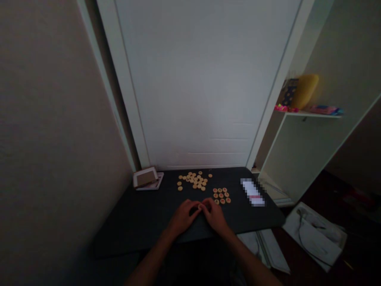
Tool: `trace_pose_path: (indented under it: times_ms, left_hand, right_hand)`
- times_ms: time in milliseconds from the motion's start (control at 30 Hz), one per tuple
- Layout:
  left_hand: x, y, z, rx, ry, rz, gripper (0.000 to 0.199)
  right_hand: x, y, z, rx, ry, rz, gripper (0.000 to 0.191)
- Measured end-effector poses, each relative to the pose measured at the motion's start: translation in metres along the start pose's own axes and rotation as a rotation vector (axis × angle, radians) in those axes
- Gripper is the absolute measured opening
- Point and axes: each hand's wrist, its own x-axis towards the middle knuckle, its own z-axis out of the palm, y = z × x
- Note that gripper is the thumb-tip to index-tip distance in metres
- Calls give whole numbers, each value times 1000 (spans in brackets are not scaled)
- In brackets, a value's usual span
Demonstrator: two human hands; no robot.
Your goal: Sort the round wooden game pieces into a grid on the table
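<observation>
Over the near middle of the dark table (143,218), my left hand (183,216) and my right hand (214,215) meet at the fingertips. Pinched between them is one small round wooden game piece (200,206), mostly covered by fingers. Just beyond my right hand lie several marked round pieces (221,195) in neat rows, some with red markings and some with dark ones. Farther back, a loose scatter of similar pale discs (195,180) spreads out, most of them showing no clear mark.
An open box and its lid (146,178) rest at the table's back left. A blurred-out white rectangle (253,192) lies at the right. A white door (196,99) rises behind the table. On the floor at right stands a white box (315,234) with a cable.
</observation>
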Motion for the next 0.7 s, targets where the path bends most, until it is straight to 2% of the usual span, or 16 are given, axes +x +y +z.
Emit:
trace_pose_path:
  times_ms: [700]
  left_hand:
    - [0,0,1,-48,58,-57,25]
  right_hand:
    - [-1,-9,-1,84,-34,-20,18]
